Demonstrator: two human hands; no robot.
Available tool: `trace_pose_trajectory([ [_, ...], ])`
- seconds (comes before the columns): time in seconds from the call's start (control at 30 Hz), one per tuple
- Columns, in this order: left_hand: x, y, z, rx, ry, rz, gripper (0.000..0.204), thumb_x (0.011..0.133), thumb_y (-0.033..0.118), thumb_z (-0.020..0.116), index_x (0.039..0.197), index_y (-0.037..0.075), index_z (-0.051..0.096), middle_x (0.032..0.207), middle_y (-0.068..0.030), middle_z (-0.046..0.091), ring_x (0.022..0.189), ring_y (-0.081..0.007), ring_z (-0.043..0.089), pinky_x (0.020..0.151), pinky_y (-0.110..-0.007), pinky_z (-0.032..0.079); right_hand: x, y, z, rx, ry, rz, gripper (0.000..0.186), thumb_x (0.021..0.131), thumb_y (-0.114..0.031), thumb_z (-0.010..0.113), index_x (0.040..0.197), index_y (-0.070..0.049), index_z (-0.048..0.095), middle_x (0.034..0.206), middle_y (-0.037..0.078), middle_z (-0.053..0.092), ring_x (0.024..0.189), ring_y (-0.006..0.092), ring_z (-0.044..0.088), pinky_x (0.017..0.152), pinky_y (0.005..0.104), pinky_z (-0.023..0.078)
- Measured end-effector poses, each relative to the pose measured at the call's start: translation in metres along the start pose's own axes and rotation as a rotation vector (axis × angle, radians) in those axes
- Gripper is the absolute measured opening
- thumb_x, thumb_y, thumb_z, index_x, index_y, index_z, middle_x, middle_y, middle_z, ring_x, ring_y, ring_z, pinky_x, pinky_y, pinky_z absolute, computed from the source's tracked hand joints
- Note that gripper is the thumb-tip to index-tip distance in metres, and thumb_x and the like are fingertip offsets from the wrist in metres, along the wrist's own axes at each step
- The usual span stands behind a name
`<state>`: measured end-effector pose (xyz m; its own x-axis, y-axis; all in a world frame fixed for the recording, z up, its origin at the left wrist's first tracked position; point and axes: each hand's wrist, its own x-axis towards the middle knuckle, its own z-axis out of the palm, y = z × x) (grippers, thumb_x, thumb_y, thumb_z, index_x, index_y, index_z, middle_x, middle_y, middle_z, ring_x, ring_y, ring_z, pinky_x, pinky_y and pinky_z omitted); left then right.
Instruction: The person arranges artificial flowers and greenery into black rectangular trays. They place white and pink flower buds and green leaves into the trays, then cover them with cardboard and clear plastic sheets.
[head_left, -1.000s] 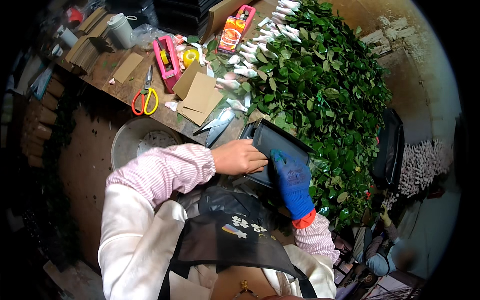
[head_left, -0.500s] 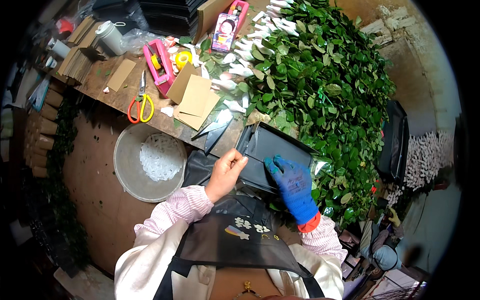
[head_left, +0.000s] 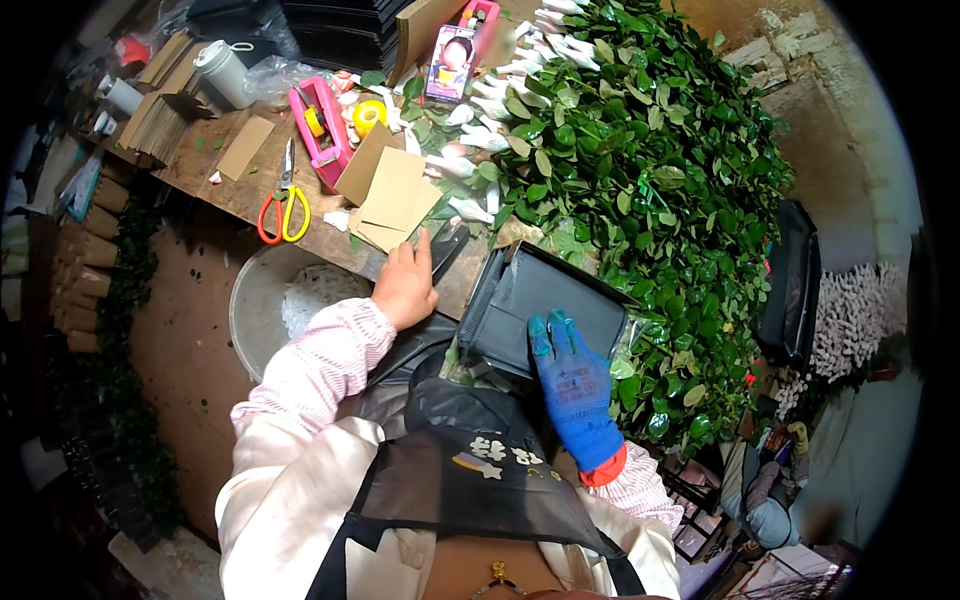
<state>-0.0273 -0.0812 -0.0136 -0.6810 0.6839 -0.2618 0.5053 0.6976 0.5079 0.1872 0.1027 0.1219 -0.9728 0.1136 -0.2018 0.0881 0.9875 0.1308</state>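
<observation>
My left hand (head_left: 405, 283) reaches over the dark-handled shears (head_left: 449, 246) at the table edge, fingers extended and apart beside loose brown cardboard pieces (head_left: 395, 188); the shears are partly hidden under it. My right hand (head_left: 566, 376), in a blue glove, lies with stretched fingers on the black rectangular tray (head_left: 540, 290). Red-and-yellow-handled scissors (head_left: 284, 210) lie farther left on the table (head_left: 215, 160). Right of the tray is a dense pile of green leafy stems (head_left: 660, 160), with white-wrapped heads (head_left: 487, 136) along its left side.
A pink tape dispenser (head_left: 318, 135), yellow tape roll (head_left: 369, 119), phone (head_left: 450, 60) and white bottle (head_left: 223, 74) stand or lie behind. A bin (head_left: 255, 320) is below the table edge. A black case (head_left: 785, 290) and a co-worker (head_left: 760, 500) are at the right.
My left hand has left the tray and moved up-left to the shears. My right hand's fingers have straightened on the tray. The bin came into fuller view, then was partly covered by my left arm.
</observation>
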Motion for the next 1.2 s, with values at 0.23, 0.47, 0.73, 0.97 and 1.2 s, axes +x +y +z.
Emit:
trace_pose_trajectory([
  [0.23, -0.040, 0.025, -0.051, -0.693, -0.249, 0.126, 0.065, 0.080, -0.005, 0.061, 0.142, 0.002, 0.044, 0.126, -0.0185, 0.065, 0.122, -0.0285, 0.063, 0.106, -0.037, 0.047, 0.000, -0.002, -0.004, -0.019, -0.021, 0.003, 0.059, 0.092, -0.011, 0.057, 0.151, -0.009, 0.048, 0.151, 0.019, 0.052, 0.130, 0.0322, 0.061, 0.089, 0.0412, 0.060],
  [0.47, -0.049, 0.037, -0.095, -0.340, -0.231, 0.313, 0.058, 0.080, 0.004, 0.070, 0.134, 0.006, 0.049, 0.117, -0.0243, 0.069, 0.110, -0.0437, 0.067, 0.093, -0.049, 0.054, 0.000, -0.003, -0.006, -0.033, -0.016, 0.010, 0.059, 0.092, -0.010, 0.056, 0.150, -0.009, 0.048, 0.150, 0.018, 0.053, 0.129, 0.0326, 0.061, 0.089, 0.0411, 0.060],
  [0.73, -0.030, 0.030, -0.079, -0.195, -0.342, 0.205, 0.045, 0.081, 0.016, 0.078, 0.119, 0.006, 0.056, 0.099, -0.0241, 0.070, 0.097, -0.0441, 0.069, 0.083, -0.052, 0.054, 0.000, -0.004, -0.006, -0.040, 0.002, 0.026, 0.060, 0.092, -0.008, 0.055, 0.151, -0.013, 0.048, 0.150, 0.017, 0.054, 0.129, 0.0328, 0.061, 0.090, 0.0414, 0.059],
  [0.97, -0.055, -0.011, -0.062, -0.066, 0.013, 0.282, 0.044, 0.077, 0.004, 0.070, 0.119, 0.002, 0.057, 0.104, -0.0167, 0.065, 0.103, -0.0385, 0.064, 0.100, -0.046, 0.049, -0.001, -0.004, -0.004, -0.058, 0.005, 0.025, 0.062, 0.092, -0.006, 0.054, 0.152, -0.015, 0.046, 0.152, 0.015, 0.053, 0.129, 0.0316, 0.061, 0.089, 0.0406, 0.059],
  [1.2, -0.086, 0.012, -0.056, 0.482, 0.293, 0.664, 0.023, 0.087, 0.015, 0.059, 0.106, 0.003, 0.064, 0.093, -0.0082, 0.060, 0.096, -0.0253, 0.063, 0.116, -0.049, 0.042, 0.000, 0.000, 0.001, -0.075, 0.023, -0.016, 0.070, 0.085, -0.003, 0.060, 0.154, -0.015, 0.047, 0.151, 0.017, 0.054, 0.118, 0.0331, 0.066, 0.083, 0.0409, 0.059],
])
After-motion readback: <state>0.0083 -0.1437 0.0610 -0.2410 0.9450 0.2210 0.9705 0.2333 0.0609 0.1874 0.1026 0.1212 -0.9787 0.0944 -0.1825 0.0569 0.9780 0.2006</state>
